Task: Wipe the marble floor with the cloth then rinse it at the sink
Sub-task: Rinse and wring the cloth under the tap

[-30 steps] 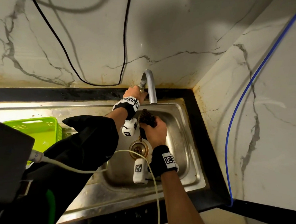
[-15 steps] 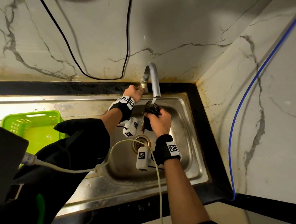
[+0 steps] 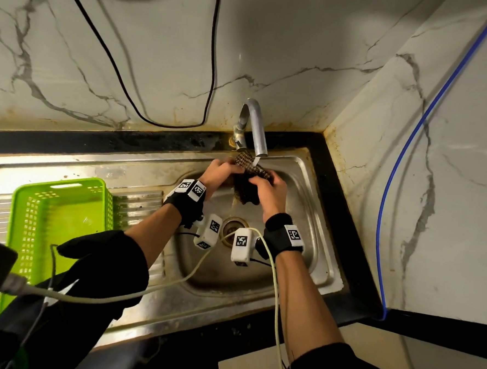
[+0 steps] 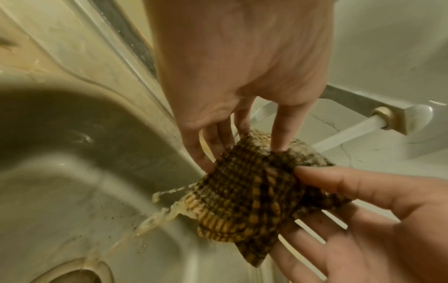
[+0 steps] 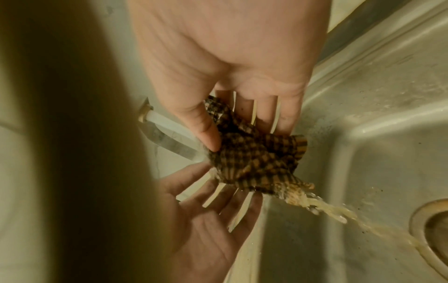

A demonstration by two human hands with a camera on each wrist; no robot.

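Cloth (image 3: 250, 172) | left hand (image 3: 218, 173) off tap (image 3: 254, 128), now gripping too

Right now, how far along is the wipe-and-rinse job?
Wiping looks finished, though no floor is in view: the cloth is at the sink. Rinsing is in hand: the tap runs onto it, the left hand and right hand both hold it, and murky water streams toward the drain. Left: rinsing until it runs clear, wringing, shutting off the tap.
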